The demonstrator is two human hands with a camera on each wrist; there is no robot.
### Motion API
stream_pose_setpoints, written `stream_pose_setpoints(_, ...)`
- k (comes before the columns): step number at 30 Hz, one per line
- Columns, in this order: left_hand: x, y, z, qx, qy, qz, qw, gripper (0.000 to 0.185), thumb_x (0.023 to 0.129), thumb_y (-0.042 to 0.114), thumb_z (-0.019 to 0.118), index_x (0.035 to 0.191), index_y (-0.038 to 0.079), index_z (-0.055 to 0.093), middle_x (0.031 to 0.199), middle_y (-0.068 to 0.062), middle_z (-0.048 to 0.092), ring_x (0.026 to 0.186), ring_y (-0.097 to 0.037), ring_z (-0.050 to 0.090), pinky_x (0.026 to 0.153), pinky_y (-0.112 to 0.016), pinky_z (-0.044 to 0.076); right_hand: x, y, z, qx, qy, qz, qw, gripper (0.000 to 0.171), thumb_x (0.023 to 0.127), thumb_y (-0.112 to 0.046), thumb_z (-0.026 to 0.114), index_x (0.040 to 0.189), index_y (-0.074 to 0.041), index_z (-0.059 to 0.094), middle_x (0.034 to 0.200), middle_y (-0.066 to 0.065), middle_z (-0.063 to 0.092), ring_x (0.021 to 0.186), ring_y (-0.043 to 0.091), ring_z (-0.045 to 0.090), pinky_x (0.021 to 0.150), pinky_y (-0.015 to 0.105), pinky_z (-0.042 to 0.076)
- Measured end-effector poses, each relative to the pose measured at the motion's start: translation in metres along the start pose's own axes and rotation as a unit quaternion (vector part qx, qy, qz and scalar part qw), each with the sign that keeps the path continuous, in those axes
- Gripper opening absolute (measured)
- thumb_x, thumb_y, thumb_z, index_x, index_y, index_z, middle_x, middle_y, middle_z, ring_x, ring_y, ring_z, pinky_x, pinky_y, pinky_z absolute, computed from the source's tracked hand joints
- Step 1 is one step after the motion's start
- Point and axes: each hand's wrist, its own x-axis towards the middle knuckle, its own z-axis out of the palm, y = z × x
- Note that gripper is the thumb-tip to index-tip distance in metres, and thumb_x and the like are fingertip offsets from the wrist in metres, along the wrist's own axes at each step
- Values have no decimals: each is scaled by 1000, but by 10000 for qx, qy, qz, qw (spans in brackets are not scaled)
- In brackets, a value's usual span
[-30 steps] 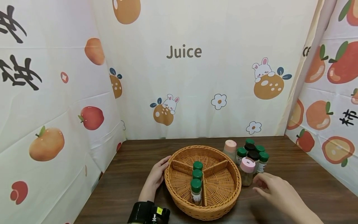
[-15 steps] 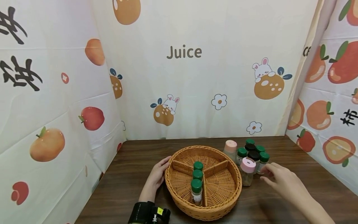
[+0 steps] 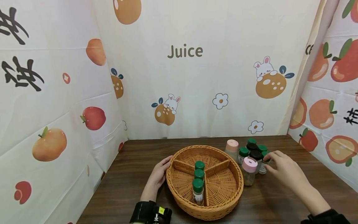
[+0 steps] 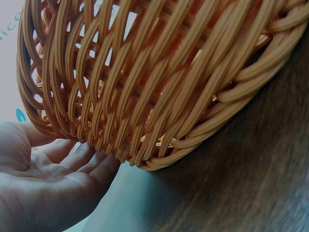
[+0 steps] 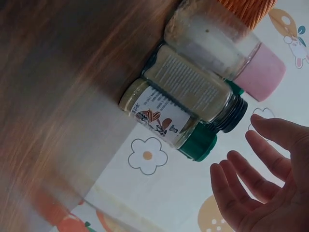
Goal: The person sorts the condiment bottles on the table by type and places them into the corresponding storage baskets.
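A round wicker basket [image 3: 223, 203] with three compartments stands mid-table; three green-capped jars [image 3: 198, 189] line its centre divider. My left hand [image 3: 158, 177] rests with straight fingers against the basket's left wall [image 4: 159, 87], palm [image 4: 48, 183] open. Right of the basket stands a cluster of spice jars. My right hand [image 3: 272, 161] hovers open at the cluster's right side, fingers spread round a green-capped jar [image 3: 263, 168] without gripping it. In the right wrist view the fingers [image 5: 251, 179] are just clear of that jar's cap [image 5: 198, 142].
The cluster holds two pink-lidded jars [image 3: 249, 171] [image 3: 231, 148], black-capped jars [image 3: 255, 154] and other green-capped ones [image 3: 242, 154]. Printed cloth walls close in the brown table [image 3: 293, 199] at the back, left and right.
My right hand has moved away from me and up from beside the near pink-lidded jar to the green-capped jar at the cluster's right. The left hand has stayed on the basket.
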Motion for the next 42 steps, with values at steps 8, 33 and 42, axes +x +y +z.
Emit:
stream_pose_setpoints(8,0,0,1,-17,-27,22,10000,45,107,12,41,151,0,39,158,-25,33,145,-37,38,116,-44,39,11,11,3,21,-20,167,9999,24,80,-12,79,99,-3,68,108,26,62,89,42,59,70,56,47)
stream_pose_setpoints(33,-2,1,1,-6,-25,48,10000,45,108,12,40,152,0,39,158,-25,33,145,-36,38,117,-45,38,17,28,17,-8,-454,400,9982,39,83,-8,75,116,10,65,109,32,57,79,33,62,66,57,52)
stream_pose_setpoints(42,-3,0,0,25,-49,69,10000,45,108,12,40,152,0,39,158,-25,33,145,-37,38,117,-46,38,16,31,13,300,-697,629,9951,38,85,-12,76,114,8,63,101,28,68,75,28,67,61,51,53)
